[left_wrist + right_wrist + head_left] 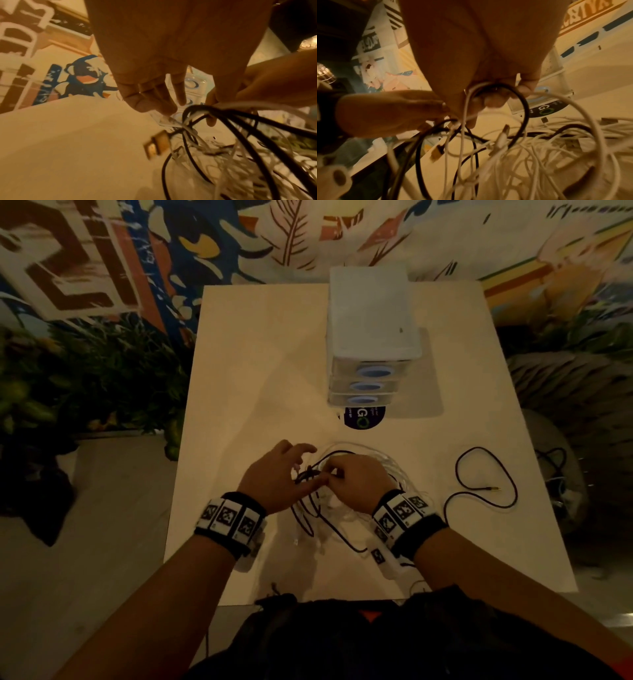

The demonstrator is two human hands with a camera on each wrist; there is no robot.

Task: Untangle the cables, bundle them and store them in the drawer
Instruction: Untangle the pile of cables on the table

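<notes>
A tangle of black and white cables [318,508] lies on the white table [260,371] near its front edge. My right hand [334,474] grips a black loop and a white strand of the tangle [522,155], fingers curled round them. My left hand [308,463] hovers just left of it with its fingers loosely spread. Its thumb tip touches the black loop [240,136], and the other fingers hold nothing. A gold connector [157,144] dangles from a black cable. The white drawer unit [371,320] stands at the back, all three drawers closed.
A separate black cable [489,488] with a gold jack lies loose on the table to the right. A dark round sticker [364,417] sits in front of the drawers. Plants [85,378] stand left of the table. Bare table surface spreads to the left.
</notes>
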